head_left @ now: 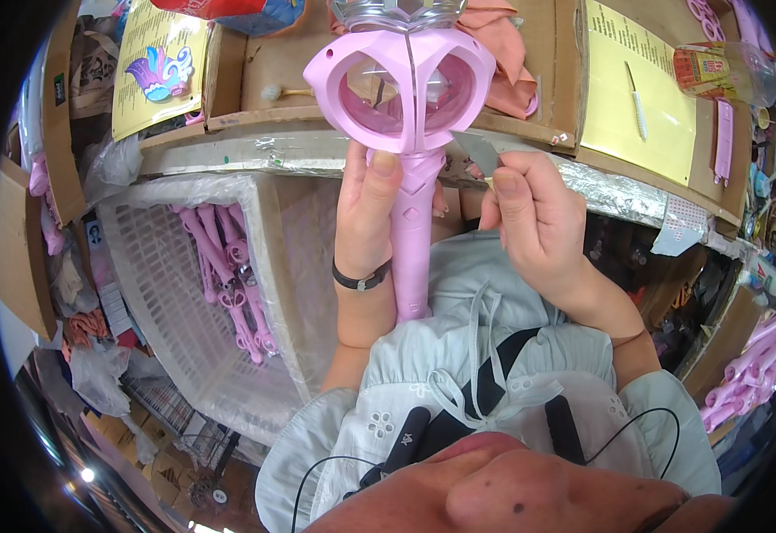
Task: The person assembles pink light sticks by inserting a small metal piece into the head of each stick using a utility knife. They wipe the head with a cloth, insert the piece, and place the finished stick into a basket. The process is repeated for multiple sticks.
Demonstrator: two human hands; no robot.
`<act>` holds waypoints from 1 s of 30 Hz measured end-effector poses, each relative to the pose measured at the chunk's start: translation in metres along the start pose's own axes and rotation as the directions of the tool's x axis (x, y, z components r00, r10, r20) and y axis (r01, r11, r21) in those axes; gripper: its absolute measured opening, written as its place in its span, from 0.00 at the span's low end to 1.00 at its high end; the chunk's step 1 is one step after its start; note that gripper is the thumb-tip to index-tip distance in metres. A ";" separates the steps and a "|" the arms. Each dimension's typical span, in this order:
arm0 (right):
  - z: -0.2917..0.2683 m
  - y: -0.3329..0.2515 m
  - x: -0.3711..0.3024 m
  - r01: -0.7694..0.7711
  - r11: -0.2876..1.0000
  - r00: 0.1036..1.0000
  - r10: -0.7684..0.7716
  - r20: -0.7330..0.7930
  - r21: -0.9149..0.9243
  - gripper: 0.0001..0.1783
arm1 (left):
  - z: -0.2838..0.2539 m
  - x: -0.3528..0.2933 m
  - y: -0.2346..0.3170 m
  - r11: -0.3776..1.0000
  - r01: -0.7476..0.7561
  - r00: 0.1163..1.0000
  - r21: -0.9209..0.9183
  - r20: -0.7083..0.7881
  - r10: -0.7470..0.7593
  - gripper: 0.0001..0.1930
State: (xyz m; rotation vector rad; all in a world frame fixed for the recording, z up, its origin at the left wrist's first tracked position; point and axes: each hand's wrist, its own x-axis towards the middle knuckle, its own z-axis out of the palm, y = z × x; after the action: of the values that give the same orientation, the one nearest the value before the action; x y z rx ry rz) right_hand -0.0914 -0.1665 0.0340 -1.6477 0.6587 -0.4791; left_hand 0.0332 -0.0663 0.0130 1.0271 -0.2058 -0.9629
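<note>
My left hand (368, 204) grips a pink toy wand (412, 235); just right of it, my right hand (537, 209) pinches a grey blade (478, 154).

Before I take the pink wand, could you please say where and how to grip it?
I'd probably grip the pink wand by its lower shaft, from the right: that stretch is slim, straight and uncovered. The left hand holds it just below the wide head, its wrist close on the shaft's left; the right hand holds a blade near the head.
</note>
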 end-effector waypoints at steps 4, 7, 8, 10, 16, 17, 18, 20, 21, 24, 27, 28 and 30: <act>0.001 0.000 0.001 0.012 1.000 1.000 -0.012 -0.007 0.008 0.07 | 0.000 0.000 0.000 1.000 -0.005 1.000 -0.006 -0.002 0.005 0.27; 0.001 0.000 0.001 0.020 1.000 1.000 -0.019 -0.006 0.006 0.07 | -0.001 -0.001 0.000 1.000 0.016 1.000 -0.003 -0.008 -0.016 0.26; 0.001 0.000 0.001 0.022 1.000 1.000 -0.022 -0.006 0.005 0.07 | -0.001 -0.001 0.000 1.000 0.023 1.000 -0.003 -0.007 -0.023 0.26; 0.001 0.000 0.001 0.028 1.000 1.000 -0.028 -0.009 0.000 0.07 | -0.001 -0.001 0.000 1.000 0.022 1.000 -0.002 -0.006 -0.022 0.26; 0.002 0.003 0.001 0.105 0.987 0.993 -0.111 -0.043 -0.122 0.06 | -0.001 -0.001 -0.001 1.000 0.024 1.000 0.007 -0.007 -0.023 0.26; 0.001 0.004 0.002 0.153 0.967 0.985 -0.165 -0.043 -0.204 0.06 | -0.001 -0.001 -0.001 1.000 0.017 1.000 0.003 -0.006 -0.017 0.26; 0.000 0.004 0.003 0.200 0.937 0.975 -0.220 -0.039 -0.285 0.05 | -0.001 -0.001 -0.001 1.000 0.019 1.000 0.004 0.000 -0.019 0.26; 0.000 0.006 0.006 0.237 0.920 0.964 -0.263 -0.044 -0.313 0.05 | -0.002 0.000 -0.002 1.000 0.007 1.000 -0.004 0.019 -0.007 0.26; -0.001 0.006 0.007 0.255 0.910 0.957 -0.285 -0.047 -0.326 0.05 | -0.002 0.000 -0.002 1.000 0.011 1.000 0.001 0.022 -0.011 0.26; -0.006 0.005 0.008 0.124 0.972 0.992 -0.124 0.010 -0.200 0.05 | -0.002 0.000 -0.002 1.000 0.013 1.000 0.007 0.023 -0.013 0.26; -0.006 0.003 0.008 0.215 0.892 0.972 -0.235 0.000 -0.398 0.06 | -0.001 0.000 -0.002 1.000 0.013 1.000 0.006 0.019 -0.014 0.25; -0.005 0.003 0.008 0.250 0.865 0.957 -0.289 -0.025 -0.434 0.06 | -0.001 0.000 -0.002 1.000 0.013 1.000 0.004 0.022 -0.013 0.25; -0.003 0.003 0.008 0.304 0.803 0.923 -0.382 -0.051 -0.513 0.06 | 0.000 0.000 -0.002 1.000 0.008 1.000 0.007 0.025 -0.008 0.25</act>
State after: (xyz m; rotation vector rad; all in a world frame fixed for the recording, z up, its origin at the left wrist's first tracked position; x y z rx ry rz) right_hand -0.0876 -0.1739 0.0315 -2.2624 0.6262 -0.7497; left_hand 0.0323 -0.0671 0.0118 1.0231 -0.2259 -0.9831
